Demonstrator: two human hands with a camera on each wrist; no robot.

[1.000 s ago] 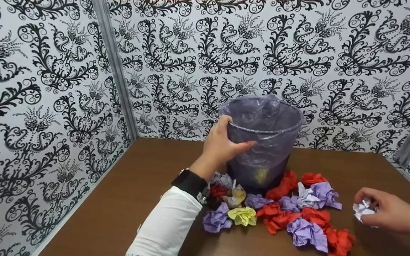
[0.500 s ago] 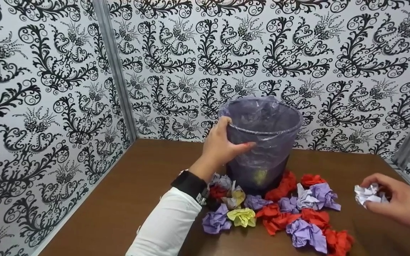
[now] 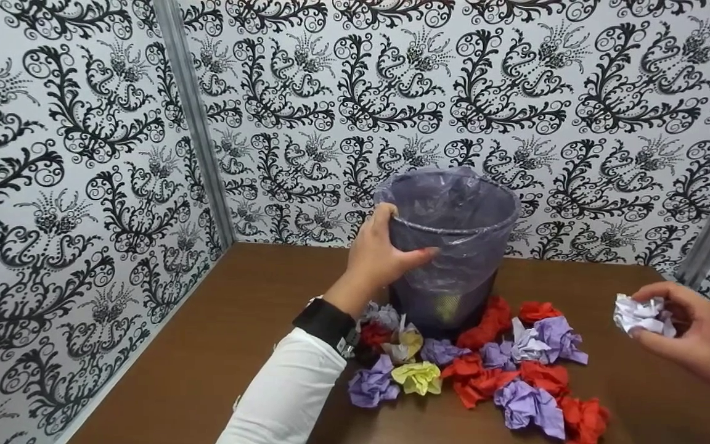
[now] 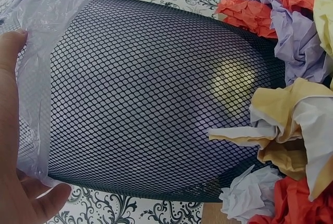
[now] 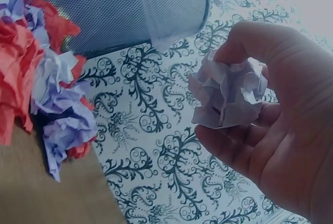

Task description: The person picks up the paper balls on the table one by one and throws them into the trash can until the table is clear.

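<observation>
We've got the right hand [image 3: 697, 336] at the scene's right edge, off the table [image 3: 225, 345]; fingers and thumb are curled round a crumpled white paper ball [image 3: 641, 314], pinching it from below and the sides, as the right wrist view confirms w/ the ball [image 5: 229, 96] cupped in the fingertips. The mesh bin [image 3: 450, 246] stands upright near the far wall, to the left of that hand and farther away; its open mouth faces up and sits a bit higher than the ball, so the line from ball to bin runs left, away from us and slightly up. Our left hand [image 3: 379, 253] grips the bin's near-left rim, thumb across the liner-covered side and fingers hooked over the edge; the left wrist view shows only the palm and a fingertip against the purple liner [image 4: 31, 83] folded over the mesh.

The bin's long axis is vertical. The left hand is on the bin and the right is well apart from it, w/ bare table between. On the table, just in front of the bin's base, lies a heap of crumpled paper [image 3: 484, 370] in red, purple and yellow; none of it touches the right hand.
</observation>
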